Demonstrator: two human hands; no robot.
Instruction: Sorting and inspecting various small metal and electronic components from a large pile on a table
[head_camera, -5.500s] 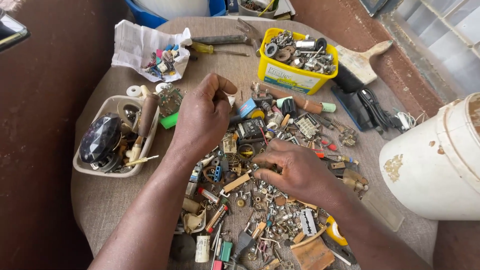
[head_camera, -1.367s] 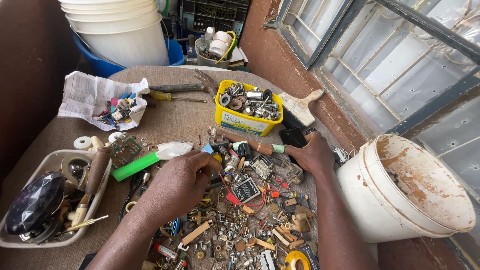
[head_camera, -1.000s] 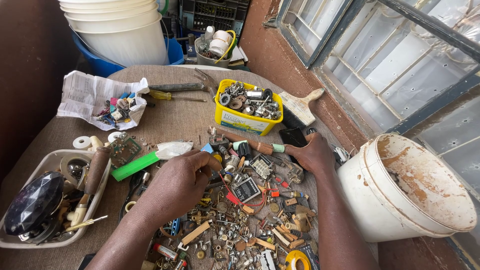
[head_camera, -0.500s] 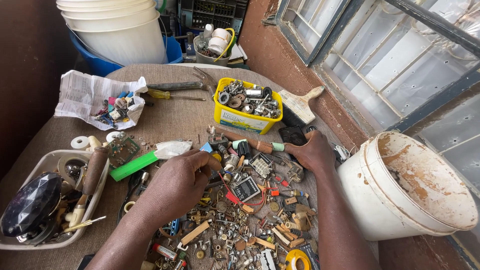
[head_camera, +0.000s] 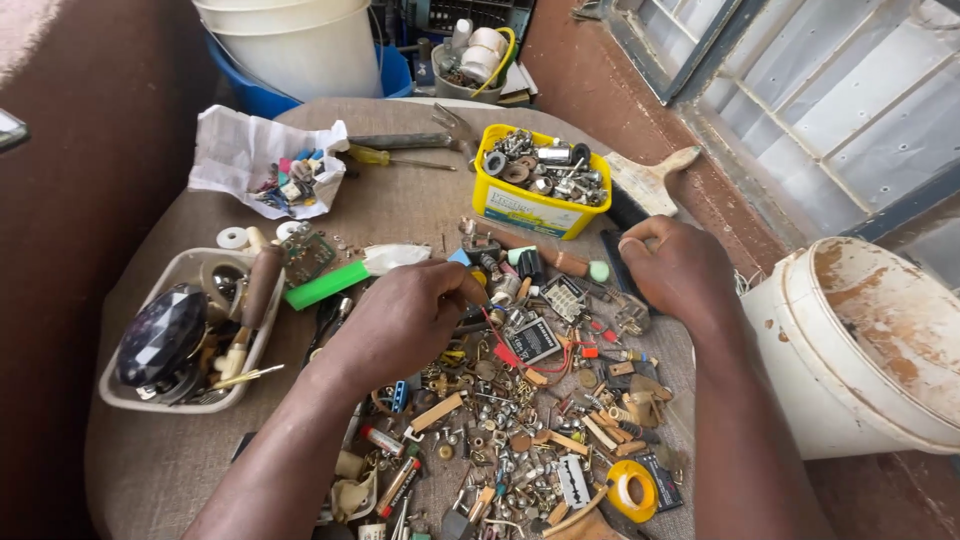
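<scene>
1. My left hand (head_camera: 400, 320) is down in the heap of small mixed parts, screws and bits of metal (head_camera: 520, 420) spread over the brown cloth-covered round counter (head_camera: 400, 205), fingers curled together, tips pinching among the pieces; what they grip, I cannot tell.
2. My right hand (head_camera: 680, 270) rests at the heap's far right edge, fingers bent loosely, clamped on nothing I can see, near the long black flat piece (head_camera: 615, 265).
3. The two hands are well apart.
4. Just beyond sits the yellow plastic tub of metal parts (head_camera: 530, 180).
5. To my left, the pale plastic tray with a dark faceted knob (head_camera: 175, 340).
6. At right, off the counter, the stained white plastic bucket (head_camera: 860, 350).
</scene>
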